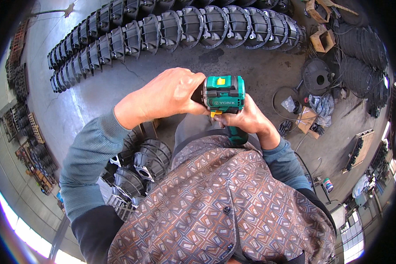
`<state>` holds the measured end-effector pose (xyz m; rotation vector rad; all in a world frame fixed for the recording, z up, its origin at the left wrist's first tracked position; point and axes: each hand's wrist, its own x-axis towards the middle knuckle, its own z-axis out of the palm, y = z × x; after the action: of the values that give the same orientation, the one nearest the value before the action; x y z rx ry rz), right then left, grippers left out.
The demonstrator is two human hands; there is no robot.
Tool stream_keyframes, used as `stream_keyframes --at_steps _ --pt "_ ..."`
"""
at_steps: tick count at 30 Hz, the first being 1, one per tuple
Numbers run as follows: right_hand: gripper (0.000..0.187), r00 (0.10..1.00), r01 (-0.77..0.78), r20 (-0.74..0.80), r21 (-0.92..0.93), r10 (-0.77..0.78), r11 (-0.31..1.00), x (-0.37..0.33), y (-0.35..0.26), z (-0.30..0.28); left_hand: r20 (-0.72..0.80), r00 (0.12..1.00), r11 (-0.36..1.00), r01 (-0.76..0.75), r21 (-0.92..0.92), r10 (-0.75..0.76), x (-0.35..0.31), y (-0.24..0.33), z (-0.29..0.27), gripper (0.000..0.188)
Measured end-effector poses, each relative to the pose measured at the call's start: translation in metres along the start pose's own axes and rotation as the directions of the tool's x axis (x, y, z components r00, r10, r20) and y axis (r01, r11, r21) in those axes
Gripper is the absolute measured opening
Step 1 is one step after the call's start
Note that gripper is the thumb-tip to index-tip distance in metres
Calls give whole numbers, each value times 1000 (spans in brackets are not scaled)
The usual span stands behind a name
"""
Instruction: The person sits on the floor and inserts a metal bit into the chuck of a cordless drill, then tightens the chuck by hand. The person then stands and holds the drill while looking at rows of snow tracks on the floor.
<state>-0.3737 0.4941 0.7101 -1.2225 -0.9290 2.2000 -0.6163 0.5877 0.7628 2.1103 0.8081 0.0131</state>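
Note:
A green and black cordless drill (224, 94) with yellow switches is held in front of my body, its front end pointing left. My right hand (247, 118) is wrapped around its handle just below the motor housing. The fingers of my left hand (174, 93) close around the black chuck at the drill's front. Whether a bit sits in the chuck is hidden by that hand. Part of the green grip (237, 135) shows below my right hand, against my patterned apron (215, 189).
Long rows of nested dark metal housings (171, 31) lie across the floor ahead. More castings (147, 160) are piled close by my left side. To the right are cardboard boxes (306, 119), plastic bags (322, 108), a round black plate (317, 77) and loose hoses.

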Motion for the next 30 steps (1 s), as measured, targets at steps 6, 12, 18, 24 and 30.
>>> stream_keyframes --at_steps 6,12,18,24,30 --pt "35 991 127 82 -236 -110 964 -4 -9 -7 433 894 892 283 -353 -112 6 6 -17 46" --pt "34 995 79 69 -137 -71 987 1 8 -5 609 779 848 418 -326 -150 15 -14 -13 58" --pt "33 999 -14 32 117 11 993 3 8 -9 39 990 990 138 -31 -137 0 7 0 60" --pt "29 998 4 57 147 -12 989 8 11 -8 -58 989 991 135 -11 -136 -5 10 8 57" --pt "28 997 -9 82 188 -6 982 10 9 -6 -39 992 987 116 -111 -121 -6 -2 10 58"
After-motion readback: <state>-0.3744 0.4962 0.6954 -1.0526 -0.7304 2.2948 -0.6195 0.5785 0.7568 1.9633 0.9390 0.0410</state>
